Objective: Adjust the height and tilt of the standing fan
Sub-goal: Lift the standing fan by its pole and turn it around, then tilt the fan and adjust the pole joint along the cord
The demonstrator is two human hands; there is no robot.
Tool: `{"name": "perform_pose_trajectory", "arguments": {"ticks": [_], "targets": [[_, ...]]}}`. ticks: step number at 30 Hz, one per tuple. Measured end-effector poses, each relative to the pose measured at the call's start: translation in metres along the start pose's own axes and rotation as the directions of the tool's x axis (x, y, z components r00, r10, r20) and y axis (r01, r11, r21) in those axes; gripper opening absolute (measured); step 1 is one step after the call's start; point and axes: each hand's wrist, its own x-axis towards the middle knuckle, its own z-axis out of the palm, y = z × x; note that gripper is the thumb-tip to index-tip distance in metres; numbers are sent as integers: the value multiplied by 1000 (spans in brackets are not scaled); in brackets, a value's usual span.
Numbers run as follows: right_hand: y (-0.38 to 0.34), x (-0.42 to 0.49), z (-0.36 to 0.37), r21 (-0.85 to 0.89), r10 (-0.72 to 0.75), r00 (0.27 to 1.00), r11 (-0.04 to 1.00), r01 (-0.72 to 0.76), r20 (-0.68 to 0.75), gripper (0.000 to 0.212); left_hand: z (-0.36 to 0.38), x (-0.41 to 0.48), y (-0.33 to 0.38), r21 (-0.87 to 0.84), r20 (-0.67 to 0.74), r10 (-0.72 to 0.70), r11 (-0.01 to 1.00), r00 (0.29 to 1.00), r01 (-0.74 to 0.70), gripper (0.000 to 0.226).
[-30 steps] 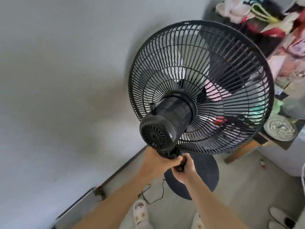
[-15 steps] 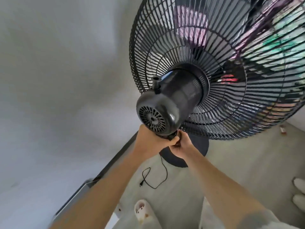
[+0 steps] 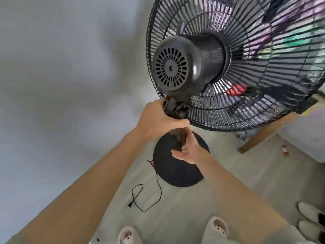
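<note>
A black standing fan fills the upper right: its motor housing (image 3: 177, 67) faces me and the wire grille (image 3: 255, 81) spreads behind it. My left hand (image 3: 158, 120) is wrapped around the fan's neck joint just under the motor. Right below it, my right hand (image 3: 188, 150) grips the fan's pole, which both hands mostly hide. The round black base (image 3: 175, 171) rests on the floor beneath. The fan's cord (image 3: 154, 192) lies loose on the floor, its plug (image 3: 129, 206) unconnected.
A plain grey wall stands close on the left. A wooden table leg (image 3: 260, 138) and cluttered table sit behind the grille at right. White slippers on my feet (image 3: 217, 226) show at the bottom; another pair of shoes (image 3: 311, 219) lies at the far right.
The fan head has come nearer and higher in view, its motor back now turned toward me. Both hands stay on the neck and pole; the right hand sits lower than before.
</note>
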Motion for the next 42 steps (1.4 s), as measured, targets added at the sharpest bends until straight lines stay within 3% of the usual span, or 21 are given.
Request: {"name": "perform_pose_trajectory", "arguments": {"ticks": [4,7,10,13,16,21,25,28,31,33,37,42], "targets": [[-6,23,-2,-197,-310,939,940,280,-148,51,15,11,-4,-16,-52,39,999,998,-40,39],[2,39,-9,-76,-394,914,919,388,-98,42,32,15,-11,-102,-113,83,990,990,-94,36],[12,71,-23,-223,-540,819,837,499,-194,31,60,21,-28,-166,-182,172,965,968,-203,39],[14,76,-31,-155,-598,784,801,578,-166,22,75,16,-32,-246,-260,240,920,935,-304,41],[14,84,-31,85,-576,817,814,575,-20,40,97,18,-47,-346,-390,245,854,887,-388,45],[21,97,-25,26,-680,729,732,680,82,49,126,25,-80,-449,-487,157,799,859,-401,58],[27,108,-27,77,-741,655,669,739,147,52,133,29,-103,-469,-403,127,822,906,-323,66],[39,105,-38,-125,-776,613,601,790,148,57,139,29,-114,-410,-353,146,864,924,-292,61],[58,111,-60,-437,-686,711,597,673,158,31,156,19,-120,-297,-328,92,935,940,-195,60],[69,113,-76,-503,-654,723,557,660,224,26,165,11,-118,-269,-313,52,953,948,-141,56],[80,97,-97,-647,-609,722,411,642,329,61,160,0,-106,-233,-274,-1,970,962,-65,54],[87,82,-108,-631,-589,704,383,675,396,67,161,-21,-112,-201,-298,-15,979,954,-47,43]]}}
